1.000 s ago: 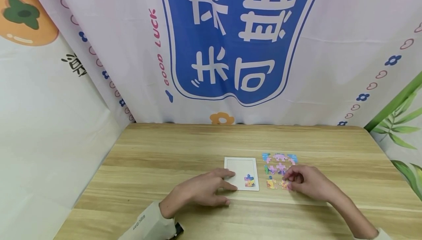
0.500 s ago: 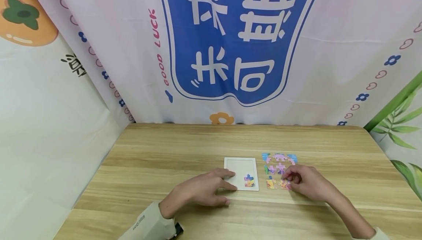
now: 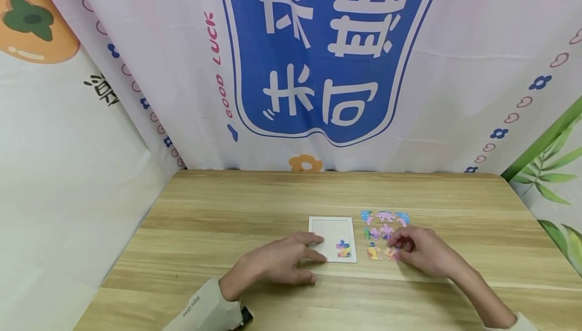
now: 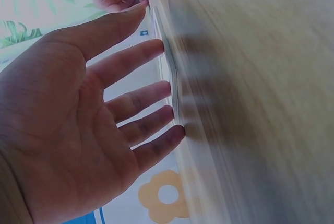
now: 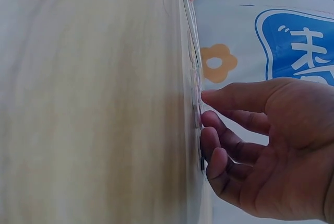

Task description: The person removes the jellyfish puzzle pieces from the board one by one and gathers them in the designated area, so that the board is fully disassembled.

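A white puzzle tray lies flat on the table. One puzzle piece sits in its lower right corner. My left hand rests at the tray's left side with fingers extended, two fingertips on the tray; the left wrist view shows the fingertips along the tray's edge. My right hand has bent fingers, with thumb and index at the edges of a yellow and pink puzzle piece on the table. In the right wrist view the thumb meets the row of pieces. My right fingers partly cover this piece and its neighbours.
Several other puzzle pieces lie in spaced rows right of the tray. The wooden table reaches back to a printed curtain. A dark object shows beside my left sleeve.
My right hand has shifted very slightly at the yellow and pink puzzle piece, its fingertips edging a little away from me. My left hand and the tray stay in place.
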Demonstrator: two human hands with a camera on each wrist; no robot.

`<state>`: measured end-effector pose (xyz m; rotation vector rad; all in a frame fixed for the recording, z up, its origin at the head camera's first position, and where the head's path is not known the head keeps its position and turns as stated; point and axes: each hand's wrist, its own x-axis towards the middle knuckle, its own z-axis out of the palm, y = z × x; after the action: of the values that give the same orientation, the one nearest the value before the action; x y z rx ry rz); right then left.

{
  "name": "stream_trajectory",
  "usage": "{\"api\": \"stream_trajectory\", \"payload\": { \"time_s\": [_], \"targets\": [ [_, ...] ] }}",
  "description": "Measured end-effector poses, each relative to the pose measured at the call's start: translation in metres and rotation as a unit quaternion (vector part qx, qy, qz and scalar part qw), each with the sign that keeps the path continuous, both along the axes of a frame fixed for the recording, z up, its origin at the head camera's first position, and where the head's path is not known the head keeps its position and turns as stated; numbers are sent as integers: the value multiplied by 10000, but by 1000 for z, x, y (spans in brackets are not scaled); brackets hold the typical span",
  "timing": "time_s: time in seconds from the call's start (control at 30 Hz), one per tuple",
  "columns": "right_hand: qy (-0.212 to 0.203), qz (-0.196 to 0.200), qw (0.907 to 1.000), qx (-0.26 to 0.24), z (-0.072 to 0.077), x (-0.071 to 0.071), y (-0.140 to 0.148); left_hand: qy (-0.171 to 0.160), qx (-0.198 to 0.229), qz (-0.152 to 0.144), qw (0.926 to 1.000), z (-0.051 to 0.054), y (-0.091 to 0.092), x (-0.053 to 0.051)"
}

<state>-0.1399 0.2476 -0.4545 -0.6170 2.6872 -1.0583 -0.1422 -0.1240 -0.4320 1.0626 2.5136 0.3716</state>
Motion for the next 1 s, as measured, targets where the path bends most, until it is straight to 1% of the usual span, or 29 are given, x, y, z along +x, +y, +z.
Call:
{"api": "stream_trajectory", "payload": {
  "time_s": [0.17, 0.3, 0.57, 0.83, 1.0],
  "targets": [
    [102, -41, 9999, 47, 3, -1, -7, 86, -52, 9, 9999, 0, 1, 1],
    [90, -3, 9999, 55, 7, -2, -15, 181, -87, -22, 9998, 1, 3, 2],
    [25, 175, 9998, -108, 10, -7, -35, 239, -106, -174, 9995, 3, 10, 1],
    [178, 301, 9994, -64, 8, -14, -55, 302, -122, -303, 9990, 5, 17, -1],
    [53, 327, 9994, -35, 9, -17, -68, 299, -141, -432, 9985, 9, 24, -3]
  ]
}}
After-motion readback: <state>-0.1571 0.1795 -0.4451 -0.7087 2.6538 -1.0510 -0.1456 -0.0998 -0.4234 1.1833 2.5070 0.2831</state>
